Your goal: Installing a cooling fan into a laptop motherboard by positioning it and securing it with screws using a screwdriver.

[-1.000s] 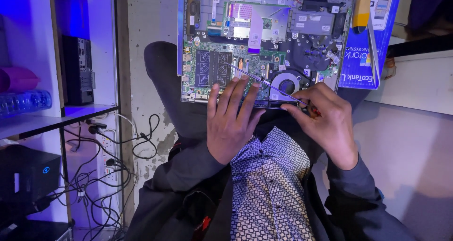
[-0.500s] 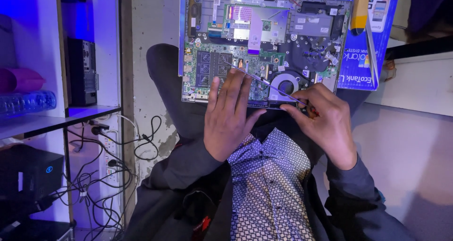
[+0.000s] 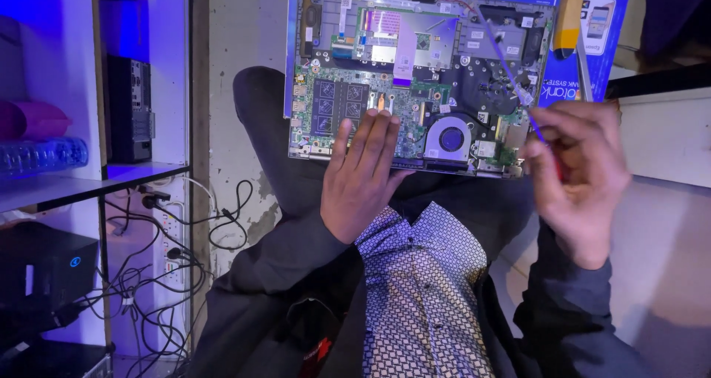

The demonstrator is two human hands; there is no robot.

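Observation:
An opened laptop point(image 3: 415, 59) rests on my lap with its back cover off, showing the green board and a round fan point(image 3: 448, 137). My left hand point(image 3: 363, 174) lies flat on its near edge, fingers together on the board beside the fan. My right hand point(image 3: 574, 178) hovers just off the laptop's near right corner. It grips a thin screwdriver point(image 3: 503, 63) whose blurred shaft slants up and left over the board.
A yellow-handled screwdriver point(image 3: 570, 15) lies on a blue box point(image 3: 603, 30) under the laptop's far right. At left, a shelf point(image 3: 89, 182) holds water bottles point(image 3: 41, 156) and a black unit point(image 3: 129, 108). Tangled cables point(image 3: 163, 274) hang below it. A pale surface point(image 3: 666, 141) is at right.
My right hand has lifted off the laptop's near right corner and swung right, raising the screwdriver. My left hand stays flat on the board.

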